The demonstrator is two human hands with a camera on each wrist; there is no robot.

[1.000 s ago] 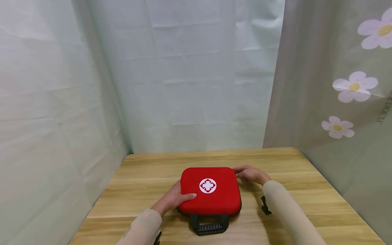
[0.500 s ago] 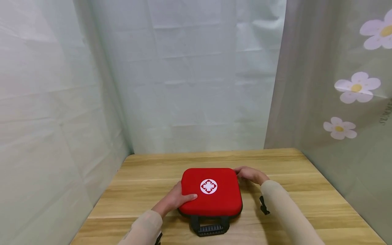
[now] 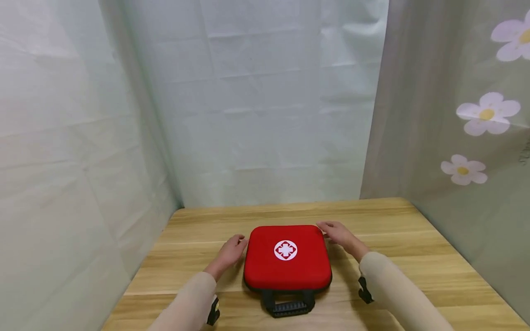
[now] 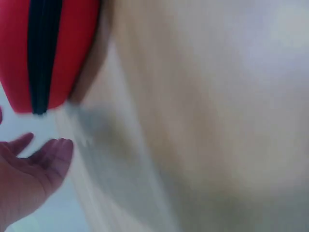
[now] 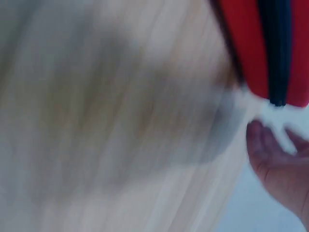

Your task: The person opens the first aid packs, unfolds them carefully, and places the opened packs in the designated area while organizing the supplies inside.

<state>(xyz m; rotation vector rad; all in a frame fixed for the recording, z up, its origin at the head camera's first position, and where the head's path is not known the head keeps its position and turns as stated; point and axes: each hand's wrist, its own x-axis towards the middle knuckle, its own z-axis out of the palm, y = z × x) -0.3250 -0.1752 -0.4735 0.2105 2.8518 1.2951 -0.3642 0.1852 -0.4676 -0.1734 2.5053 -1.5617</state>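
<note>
A red first-aid case (image 3: 285,269) with a white cross emblem lies shut on the wooden table, its black carry handle (image 3: 290,308) facing me. Just off its left side is my left hand (image 3: 230,252), fingers relaxed and pointing forward. In the left wrist view a gap shows between the left hand (image 4: 36,176) and the case's dark zipper band (image 4: 43,53). By the far right corner of the case, my right hand (image 3: 339,235) has loosely bent fingers and holds nothing. The right wrist view shows the right hand (image 5: 280,169) apart from the case (image 5: 246,43).
The wooden tabletop (image 3: 198,225) extends around the case on all sides. Pale curtains (image 3: 265,115) hang behind and to the left, and a flower-printed curtain (image 3: 439,115) hangs at the right. Both wrists carry black straps (image 3: 365,290).
My left hand has let go of the case, its thumb leaving the lid, and moved left and forward. The right hand has drawn slightly off the corner. The case stays shut.
</note>
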